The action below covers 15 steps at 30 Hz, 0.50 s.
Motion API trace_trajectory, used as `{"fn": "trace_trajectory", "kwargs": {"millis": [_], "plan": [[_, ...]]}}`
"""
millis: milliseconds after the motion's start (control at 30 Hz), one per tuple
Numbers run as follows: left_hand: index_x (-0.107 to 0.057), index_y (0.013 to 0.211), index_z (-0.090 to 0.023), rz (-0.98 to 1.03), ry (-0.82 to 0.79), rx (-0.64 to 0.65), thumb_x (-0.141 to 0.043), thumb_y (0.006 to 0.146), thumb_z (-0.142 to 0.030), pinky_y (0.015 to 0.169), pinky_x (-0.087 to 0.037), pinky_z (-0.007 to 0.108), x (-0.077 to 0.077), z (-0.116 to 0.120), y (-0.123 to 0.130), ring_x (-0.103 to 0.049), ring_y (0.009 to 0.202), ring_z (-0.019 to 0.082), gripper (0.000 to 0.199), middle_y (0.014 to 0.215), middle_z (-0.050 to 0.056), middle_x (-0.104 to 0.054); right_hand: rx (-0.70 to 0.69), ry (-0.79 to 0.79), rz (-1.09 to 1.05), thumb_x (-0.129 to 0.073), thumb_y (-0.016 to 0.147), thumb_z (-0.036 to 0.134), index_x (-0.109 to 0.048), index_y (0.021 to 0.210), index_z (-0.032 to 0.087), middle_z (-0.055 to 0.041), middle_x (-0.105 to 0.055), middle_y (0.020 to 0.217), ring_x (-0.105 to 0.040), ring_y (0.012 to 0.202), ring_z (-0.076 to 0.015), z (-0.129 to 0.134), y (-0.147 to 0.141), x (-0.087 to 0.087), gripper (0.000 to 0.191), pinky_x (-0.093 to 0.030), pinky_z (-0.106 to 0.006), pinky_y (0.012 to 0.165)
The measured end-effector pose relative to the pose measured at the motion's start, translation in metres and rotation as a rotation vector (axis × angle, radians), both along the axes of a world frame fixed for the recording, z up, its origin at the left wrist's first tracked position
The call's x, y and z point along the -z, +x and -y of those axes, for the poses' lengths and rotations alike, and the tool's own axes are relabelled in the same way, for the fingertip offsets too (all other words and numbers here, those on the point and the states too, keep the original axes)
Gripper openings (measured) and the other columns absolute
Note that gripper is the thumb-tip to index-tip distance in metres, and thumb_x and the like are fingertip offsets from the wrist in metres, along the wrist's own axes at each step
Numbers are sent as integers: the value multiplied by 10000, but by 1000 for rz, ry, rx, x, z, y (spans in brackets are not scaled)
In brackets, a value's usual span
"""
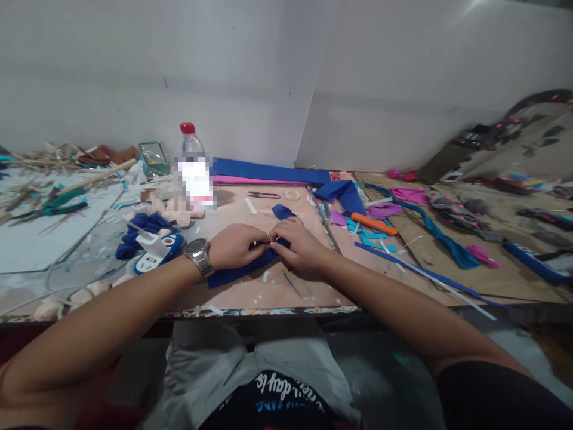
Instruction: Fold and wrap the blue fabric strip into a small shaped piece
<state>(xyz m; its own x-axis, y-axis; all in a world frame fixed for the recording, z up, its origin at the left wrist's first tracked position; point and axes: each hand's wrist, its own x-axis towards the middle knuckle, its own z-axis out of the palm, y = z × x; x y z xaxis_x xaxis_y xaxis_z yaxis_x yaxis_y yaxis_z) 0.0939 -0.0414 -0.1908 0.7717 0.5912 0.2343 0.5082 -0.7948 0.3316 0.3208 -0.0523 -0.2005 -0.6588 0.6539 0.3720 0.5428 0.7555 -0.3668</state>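
My left hand (235,245), with a metal watch (199,255) on its wrist, is closed in a pinch. Its fingertips meet those of my right hand (301,246), closed the same way, over the table's middle. Between them they grip a blue fabric strip (239,273). One part of the strip lies flat under my left hand toward the table's front. A blue end (283,212) shows just beyond my right fingers. What exactly sits between the fingertips is too small to make out.
Thread snips (264,195), a bottle (193,146) and a long blue strip (268,171) lie or stand farther back. Left are a power socket (159,254) and green-handled pliers (62,203). Right are an orange cutter (373,224), fabric scraps and a blue-and-white tool (535,263).
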Motion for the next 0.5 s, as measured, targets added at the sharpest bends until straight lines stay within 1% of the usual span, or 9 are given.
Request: {"fn": "trace_trajectory", "kwargs": {"millis": [167, 300, 500], "plan": [[-757, 953, -209, -31, 35, -27, -515, 1008, -330, 701, -388, 296, -1, 0, -1, -685, 799, 196, 276, 905, 51, -786, 4, 2, -22, -548, 954, 225, -630, 940, 197, -65, -727, 965, -621, 932, -233, 0, 1, 0, 88, -349, -424, 945], [-759, 948, -210, -78, 48, -44, -497, 1024, -357, 699, -385, 301, -2, -2, -4, -689, 803, 202, 310, 904, 55, -787, 19, 16, -32, -596, 945, 240, -653, 983, 206, -60, -745, 997, -640, 963, -239, -1, 2, 0, 77, -357, -430, 963], [-764, 985, -218, -77, 25, -62, -515, 1009, -341, 708, -399, 299, -1, -1, -1, -695, 815, 206, 279, 928, 52, -793, 28, 49, 18, -571, 943, 226, -640, 935, 198, -66, -721, 945, -618, 944, -249, 0, -1, 0, 74, -365, -444, 950]]}}
